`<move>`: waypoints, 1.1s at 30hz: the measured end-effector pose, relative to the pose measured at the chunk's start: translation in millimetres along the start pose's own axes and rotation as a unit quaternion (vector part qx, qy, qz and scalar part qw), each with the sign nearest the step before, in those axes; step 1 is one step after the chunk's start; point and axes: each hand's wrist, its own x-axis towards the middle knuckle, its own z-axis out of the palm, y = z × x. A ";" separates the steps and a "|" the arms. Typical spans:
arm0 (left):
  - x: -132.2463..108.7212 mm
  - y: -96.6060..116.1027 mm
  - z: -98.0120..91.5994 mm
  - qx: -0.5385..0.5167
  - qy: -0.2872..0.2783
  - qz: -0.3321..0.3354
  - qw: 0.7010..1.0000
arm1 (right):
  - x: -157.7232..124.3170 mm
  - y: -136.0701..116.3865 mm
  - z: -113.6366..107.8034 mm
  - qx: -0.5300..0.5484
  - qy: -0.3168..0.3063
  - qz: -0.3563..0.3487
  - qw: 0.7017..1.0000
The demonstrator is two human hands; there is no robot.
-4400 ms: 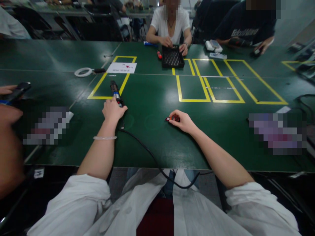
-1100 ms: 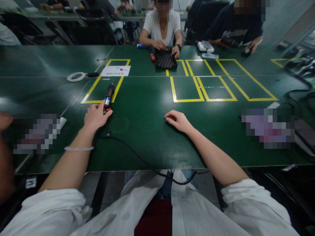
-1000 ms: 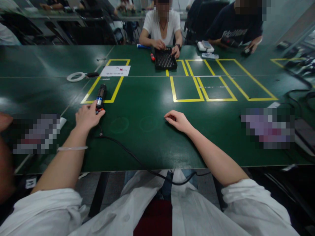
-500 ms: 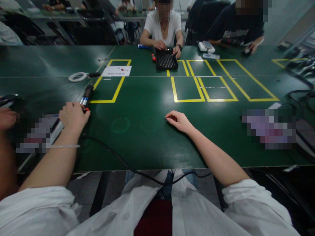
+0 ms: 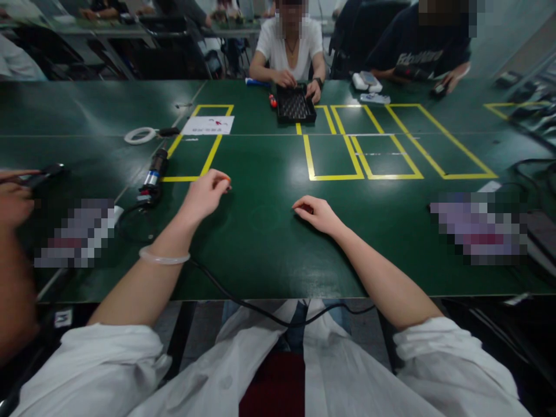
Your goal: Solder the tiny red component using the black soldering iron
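My left hand (image 5: 203, 194) is above the table's left-middle part, its fingers closed on a small orange piece (image 5: 227, 179). Most of that piece is hidden behind the fingertips. To the left of this hand lies a dark cylindrical tool (image 5: 153, 175) with a silver and blue band, a black cord at its near end. My right hand (image 5: 318, 214) rests on the green table (image 5: 260, 255), fingers curled and tips together, with nothing seen in them.
Yellow tape frames (image 5: 334, 176) mark the table. A printed sheet (image 5: 208, 125) and a white cable coil (image 5: 139, 135) lie at far left. A black cord (image 5: 260, 313) crosses the front edge. Opposite, a person handles a black tray (image 5: 296, 105). Another person's hand (image 5: 15, 200) is at left.
My left hand has moved right, away from the cylindrical tool, carrying the small orange piece. My right hand has stayed in place. The neighbour's hand at left has shifted slightly.
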 end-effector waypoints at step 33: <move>-27.3 52.4 115.3 -0.313 -0.249 0.069 0.914 | -1.9 -4.2 4.8 0.092 -0.020 0.011 0.995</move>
